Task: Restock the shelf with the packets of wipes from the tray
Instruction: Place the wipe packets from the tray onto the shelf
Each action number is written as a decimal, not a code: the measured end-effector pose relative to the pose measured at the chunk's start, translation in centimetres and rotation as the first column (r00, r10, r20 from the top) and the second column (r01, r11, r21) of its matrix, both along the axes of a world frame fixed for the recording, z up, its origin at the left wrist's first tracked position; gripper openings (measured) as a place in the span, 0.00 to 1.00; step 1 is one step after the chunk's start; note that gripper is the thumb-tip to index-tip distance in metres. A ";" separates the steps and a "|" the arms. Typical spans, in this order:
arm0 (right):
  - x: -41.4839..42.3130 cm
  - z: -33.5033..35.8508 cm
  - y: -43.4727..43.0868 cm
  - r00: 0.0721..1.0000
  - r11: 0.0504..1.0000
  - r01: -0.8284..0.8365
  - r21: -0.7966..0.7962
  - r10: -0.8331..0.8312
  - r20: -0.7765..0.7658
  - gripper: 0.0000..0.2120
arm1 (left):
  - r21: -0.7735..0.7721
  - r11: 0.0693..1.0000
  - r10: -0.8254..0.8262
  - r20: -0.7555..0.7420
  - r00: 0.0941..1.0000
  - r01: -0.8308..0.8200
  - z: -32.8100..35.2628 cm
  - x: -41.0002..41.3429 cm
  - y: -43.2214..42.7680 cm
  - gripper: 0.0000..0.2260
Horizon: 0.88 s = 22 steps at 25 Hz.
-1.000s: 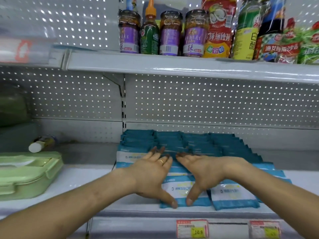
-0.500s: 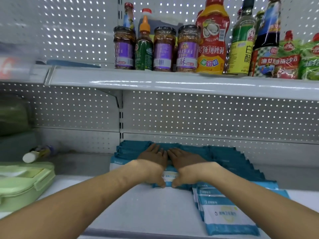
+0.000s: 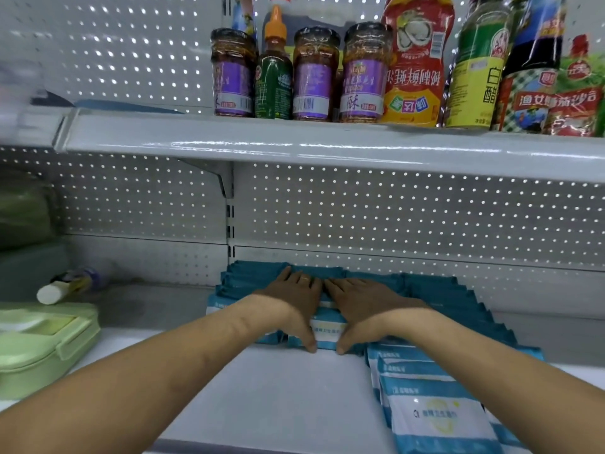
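Several teal-and-white packets of wipes lie in overlapping rows on the white lower shelf (image 3: 278, 398). My left hand (image 3: 291, 306) and my right hand (image 3: 363, 309) lie flat side by side on the middle row of packets (image 3: 327, 332), fingers straight and pointing toward the back wall, thumbs hooked over its front edge. That row sits pushed deep toward the pegboard. Another row of packets (image 3: 438, 414) runs from the back to the shelf front at the right. The tray is not in view.
An upper shelf (image 3: 327, 149) overhangs my hands, carrying sauce jars (image 3: 316, 73) and bottles (image 3: 415, 60). A light green lidded box (image 3: 39, 348) stands at the left, with a small white-capped bottle (image 3: 62, 288) lying behind it. Perforated back panels (image 3: 393, 217) close the rear.
Both hands have slid the middle row of packets back from the shelf front toward the pegboard. The view has tilted up a little, showing more of the upper shelf.
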State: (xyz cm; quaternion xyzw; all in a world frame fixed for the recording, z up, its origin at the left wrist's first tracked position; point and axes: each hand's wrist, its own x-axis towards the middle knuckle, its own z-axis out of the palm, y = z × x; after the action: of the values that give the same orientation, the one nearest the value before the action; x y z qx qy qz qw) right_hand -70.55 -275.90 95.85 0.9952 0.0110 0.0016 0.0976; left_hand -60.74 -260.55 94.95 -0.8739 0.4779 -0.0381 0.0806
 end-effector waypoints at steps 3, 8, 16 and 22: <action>0.8 -0.5 0.0 0.999 0.999 0.027 0.020 -0.028 0.021 0.59 | -0.017 0.999 0.029 -0.029 0.999 -0.030 0.4 0.5 -0.6 0.54; 1.0 -0.4 -0.3 0.998 0.996 0.054 0.072 -0.051 -0.036 0.60 | 0.065 0.997 0.047 -0.021 0.999 -0.046 0.3 1.7 -0.7 0.61; 2.9 0.2 -0.9 0.994 0.994 0.063 0.089 -0.055 -0.091 0.62 | 0.088 0.996 0.031 -0.034 0.999 -0.028 0.5 3.1 -1.5 0.62; 2.3 -1.0 -0.6 0.997 0.999 -0.005 0.034 0.002 0.074 0.55 | -0.027 0.999 -0.029 0.093 0.995 0.031 0.0 2.0 -0.9 0.54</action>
State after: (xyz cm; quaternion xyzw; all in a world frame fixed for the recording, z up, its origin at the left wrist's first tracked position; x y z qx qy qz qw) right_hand -68.22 -276.54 94.88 0.9959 0.0090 0.0387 0.0810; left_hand -58.77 -261.40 94.95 -0.8649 0.4862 -0.0868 0.0898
